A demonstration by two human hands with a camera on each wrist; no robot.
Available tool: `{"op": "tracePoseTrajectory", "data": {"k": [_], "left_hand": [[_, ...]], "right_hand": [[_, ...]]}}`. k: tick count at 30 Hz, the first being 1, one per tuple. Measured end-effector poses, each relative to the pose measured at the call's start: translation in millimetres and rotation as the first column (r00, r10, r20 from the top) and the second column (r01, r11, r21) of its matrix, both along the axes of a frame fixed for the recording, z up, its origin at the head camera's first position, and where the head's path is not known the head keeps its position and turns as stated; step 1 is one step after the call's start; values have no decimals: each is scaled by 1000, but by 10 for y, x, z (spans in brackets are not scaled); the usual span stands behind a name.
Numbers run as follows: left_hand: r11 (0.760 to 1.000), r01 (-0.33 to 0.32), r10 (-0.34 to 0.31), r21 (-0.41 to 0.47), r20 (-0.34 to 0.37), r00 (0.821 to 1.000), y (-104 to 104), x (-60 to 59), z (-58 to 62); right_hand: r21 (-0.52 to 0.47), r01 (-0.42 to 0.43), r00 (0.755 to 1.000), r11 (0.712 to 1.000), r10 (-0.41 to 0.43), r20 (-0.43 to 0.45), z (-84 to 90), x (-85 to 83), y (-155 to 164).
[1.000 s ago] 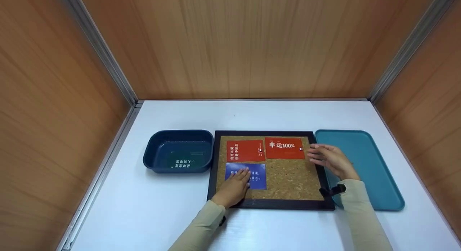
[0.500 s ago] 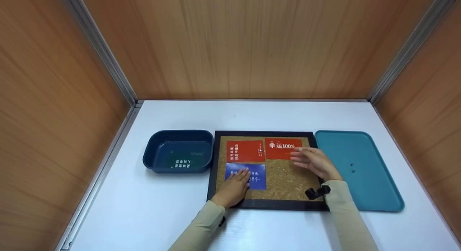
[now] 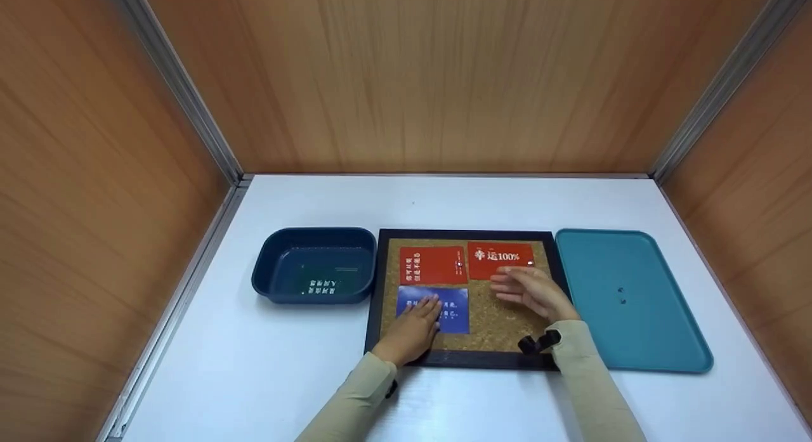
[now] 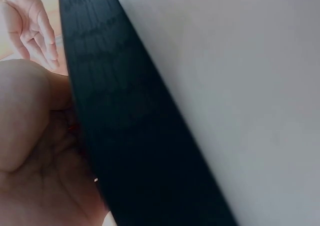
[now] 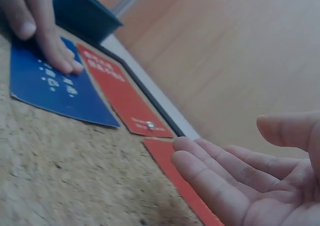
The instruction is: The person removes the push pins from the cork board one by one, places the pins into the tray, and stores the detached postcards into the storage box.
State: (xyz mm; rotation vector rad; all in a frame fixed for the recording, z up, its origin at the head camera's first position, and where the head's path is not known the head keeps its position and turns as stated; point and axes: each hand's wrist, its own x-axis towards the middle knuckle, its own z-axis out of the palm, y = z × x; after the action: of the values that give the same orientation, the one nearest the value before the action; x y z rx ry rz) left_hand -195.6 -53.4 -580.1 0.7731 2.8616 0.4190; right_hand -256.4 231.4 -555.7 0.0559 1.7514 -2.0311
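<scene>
A black-framed cork board (image 3: 501,325) lies in the middle of the white table. Two red cards (image 3: 433,265) (image 3: 501,257) are on its far half, each with a small pin (image 3: 458,264). A blue card (image 3: 451,309) lies at the near left of the cork, and my left hand (image 3: 415,325) rests flat on it, its fingers (image 5: 52,48) pressing the card's corner. My right hand (image 3: 530,291) hovers over the bare cork just below the right red card (image 5: 182,183), fingers (image 5: 225,181) straight, palm showing nothing in it.
A dark blue bin (image 3: 314,239) left of the board holds one card. A teal tray (image 3: 660,328) right of the board carries two small dark pins (image 3: 621,295). Wooden walls enclose the table on three sides. The board's black frame (image 4: 140,136) fills the left wrist view.
My right hand has moved left from the teal tray's edge to above the cork, uncovering the pins on the tray. The left hand has stayed on the blue card.
</scene>
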Motion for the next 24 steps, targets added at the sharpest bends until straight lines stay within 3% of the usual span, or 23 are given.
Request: {"op": "tracePoseTrajectory", "data": {"k": [24], "left_hand": [[1000, 2, -2, -20, 11, 1000, 0, -10, 0]], "right_hand": [[-38, 0, 996, 999, 3, 88, -249, 38, -315]]}}
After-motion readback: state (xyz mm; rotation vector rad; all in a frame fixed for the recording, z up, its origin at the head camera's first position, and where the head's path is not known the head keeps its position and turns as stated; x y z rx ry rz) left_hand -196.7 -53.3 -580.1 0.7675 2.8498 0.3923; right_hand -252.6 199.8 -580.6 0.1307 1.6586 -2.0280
